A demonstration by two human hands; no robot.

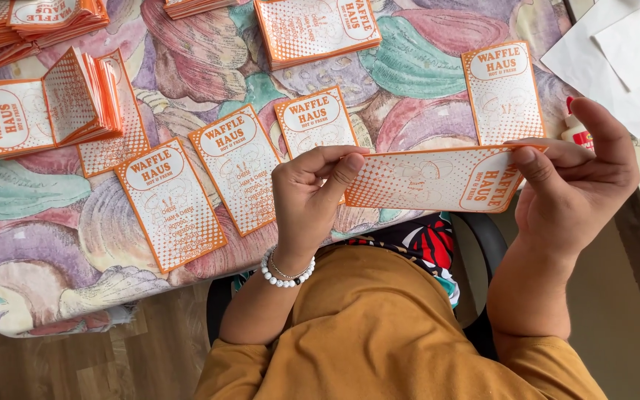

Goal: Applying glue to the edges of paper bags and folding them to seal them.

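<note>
Wooden plank floor [112, 363] seen at lower left. Table covered by shell-patterned pastel cloth [31, 244]; stacks of orange-and-white paper bags [46, 111] kept at far left, single flat bags [238, 178] laid in row. Orange-and-white flat paper bag [431, 181] held above table edge, pinched by left hand [309, 196] and right hand [575, 181]. White sheets [616, 59] seen at far right.

1. Probably a home turned craft space: the desk [31, 296] wears a soft cloth printed with big pastel shells, hanging over its near edge.
2. Wood-plank floor [135, 363] shows below that edge.
3. Stacks of orange-and-white printed paper sleeves [46, 111] crowd the far left corner.
4. A glue bottle [576, 132], white sheets [616, 52] and what may be scissors sit along the right edge.
</note>
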